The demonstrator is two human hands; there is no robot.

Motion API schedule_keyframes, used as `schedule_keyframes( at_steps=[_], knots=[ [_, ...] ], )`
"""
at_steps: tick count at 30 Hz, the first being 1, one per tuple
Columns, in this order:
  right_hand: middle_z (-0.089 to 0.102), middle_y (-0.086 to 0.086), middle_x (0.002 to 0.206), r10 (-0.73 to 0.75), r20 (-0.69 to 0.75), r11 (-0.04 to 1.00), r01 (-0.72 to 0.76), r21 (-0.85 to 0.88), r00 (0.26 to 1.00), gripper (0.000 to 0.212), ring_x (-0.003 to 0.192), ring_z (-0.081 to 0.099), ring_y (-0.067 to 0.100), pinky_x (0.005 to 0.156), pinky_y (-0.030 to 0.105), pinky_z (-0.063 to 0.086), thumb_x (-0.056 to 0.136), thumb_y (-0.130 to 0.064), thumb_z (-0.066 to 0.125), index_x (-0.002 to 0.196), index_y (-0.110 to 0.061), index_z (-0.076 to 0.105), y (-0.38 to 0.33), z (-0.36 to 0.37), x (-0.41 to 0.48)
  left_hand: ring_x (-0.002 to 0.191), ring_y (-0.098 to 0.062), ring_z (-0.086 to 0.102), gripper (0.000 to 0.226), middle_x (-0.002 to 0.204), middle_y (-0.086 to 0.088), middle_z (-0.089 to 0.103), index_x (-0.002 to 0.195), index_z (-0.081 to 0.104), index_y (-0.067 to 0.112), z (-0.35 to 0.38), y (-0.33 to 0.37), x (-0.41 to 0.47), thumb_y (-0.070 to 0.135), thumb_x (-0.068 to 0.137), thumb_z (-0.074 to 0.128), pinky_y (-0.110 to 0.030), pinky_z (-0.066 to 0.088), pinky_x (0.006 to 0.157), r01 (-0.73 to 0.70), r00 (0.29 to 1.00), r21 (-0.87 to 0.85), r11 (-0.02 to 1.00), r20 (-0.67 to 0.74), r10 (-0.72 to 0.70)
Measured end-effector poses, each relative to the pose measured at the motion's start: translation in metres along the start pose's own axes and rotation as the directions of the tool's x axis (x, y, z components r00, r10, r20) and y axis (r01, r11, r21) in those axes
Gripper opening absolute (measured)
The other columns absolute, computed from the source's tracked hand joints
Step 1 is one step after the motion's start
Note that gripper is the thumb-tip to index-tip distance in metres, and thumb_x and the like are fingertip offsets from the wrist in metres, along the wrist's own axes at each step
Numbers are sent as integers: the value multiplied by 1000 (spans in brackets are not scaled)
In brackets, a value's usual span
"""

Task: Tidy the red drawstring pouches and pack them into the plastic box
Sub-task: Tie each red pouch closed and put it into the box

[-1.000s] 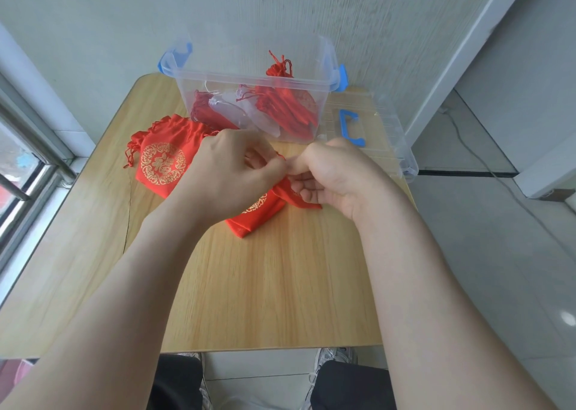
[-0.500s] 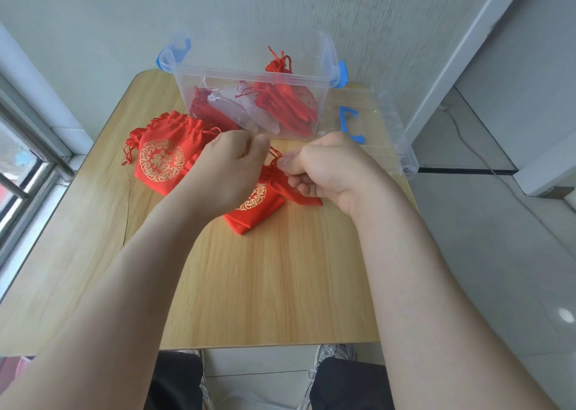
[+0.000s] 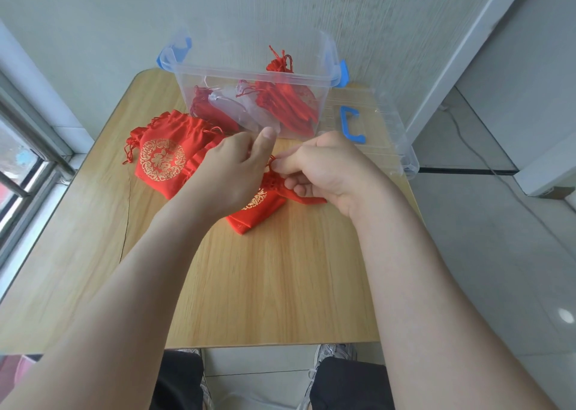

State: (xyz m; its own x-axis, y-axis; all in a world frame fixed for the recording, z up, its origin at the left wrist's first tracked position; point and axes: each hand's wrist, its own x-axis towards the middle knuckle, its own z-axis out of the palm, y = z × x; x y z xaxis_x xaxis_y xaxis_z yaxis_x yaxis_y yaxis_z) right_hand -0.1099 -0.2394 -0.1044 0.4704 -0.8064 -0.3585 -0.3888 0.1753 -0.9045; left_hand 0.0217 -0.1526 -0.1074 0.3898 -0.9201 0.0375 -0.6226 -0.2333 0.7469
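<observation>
A red drawstring pouch (image 3: 258, 205) with a gold emblem is seen lying near the middle of the wooden table (image 3: 280, 285), its gathered neck raised a little. Its drawstring (image 3: 271, 161) is pinched between thumb and forefinger of the right hand (image 3: 327, 169), whose lower fingers are curled about the neck. The left hand (image 3: 230, 172) is set just beside it, thumb raised, fingers curled under and hidden; whether cord is held there cannot be told. The mouth is probably being drawn shut: the neck should be steadied while the cord is pulled evenly, so the cloth gathers flat. More pouches (image 3: 162, 158) are heaped to the left. Behind, several are held in the clear plastic box (image 3: 249, 74), with its lid (image 3: 386, 119) laid at the right.
</observation>
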Motion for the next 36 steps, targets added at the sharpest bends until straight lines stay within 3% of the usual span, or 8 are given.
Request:
schedule_keyframes(
  at_steps=[4,9,14,17,22,26,31,36],
  knots=[
    [69,8,71,-16,70,1000,14,25,997,9,62,64,13,61,26,52,88,-6,83,97,-6,81,-1,-1,-3,61,-17,41,57,67,1,46,80,47,1,2,-4,2,43,115,33,-30,34,57,-36,999,79,996,-31,38],
    [71,10,78,-18,110,999,15,29,994,13,63,65,11,61,24,53,90,-4,82,103,-4,80,1,-4,-4,56,-14,40,54,62,2,43,72,43,9,0,-7,3,44,114,37,-20,30,50,-51,996,125,991,-68,60],
    [70,9,78,15,70,999,-18,41,997,10,63,64,11,62,26,52,91,-4,79,101,-3,80,1,-4,-1,78,-25,64,66,80,-9,68,90,63,3,-1,-7,2,60,109,34,-40,53,76,-25,998,86,996,62,20],
    [68,10,74,39,28,999,-40,21,999,16,62,64,13,60,25,53,88,4,72,103,4,79,1,-5,0,73,-19,75,67,83,-10,73,89,64,5,-3,-11,0,68,101,44,-49,61,78,-55,985,30,998,167,49],
    [68,11,74,78,6,996,-78,48,997,16,62,64,15,57,24,52,89,6,70,84,-7,77,0,-5,-1,71,-14,79,46,91,1,79,101,75,13,-12,-12,-1,57,89,73,-49,64,82,-19,976,-119,993,213,45],
    [69,9,77,99,-11,994,-99,53,995,5,65,63,17,59,25,51,92,-4,77,90,-8,77,0,-5,-1,74,-13,77,36,88,4,79,101,79,18,-12,-10,-2,43,79,91,-44,64,85,0,974,-93,996,226,22],
    [67,5,67,95,-56,995,-95,1,994,5,55,62,11,55,25,51,90,-4,78,87,-8,76,1,-6,1,74,-6,76,3,77,5,80,94,82,17,-10,-11,1,19,93,79,-40,63,88,-18,982,-43,999,185,26],
    [69,6,67,85,-80,996,-88,-34,993,3,57,63,13,56,25,51,89,-7,80,87,-7,78,2,-5,3,68,-12,74,24,77,2,76,99,76,12,-6,-10,2,6,103,54,-36,64,73,19,988,-21,1000,152,-15]
  ],
)
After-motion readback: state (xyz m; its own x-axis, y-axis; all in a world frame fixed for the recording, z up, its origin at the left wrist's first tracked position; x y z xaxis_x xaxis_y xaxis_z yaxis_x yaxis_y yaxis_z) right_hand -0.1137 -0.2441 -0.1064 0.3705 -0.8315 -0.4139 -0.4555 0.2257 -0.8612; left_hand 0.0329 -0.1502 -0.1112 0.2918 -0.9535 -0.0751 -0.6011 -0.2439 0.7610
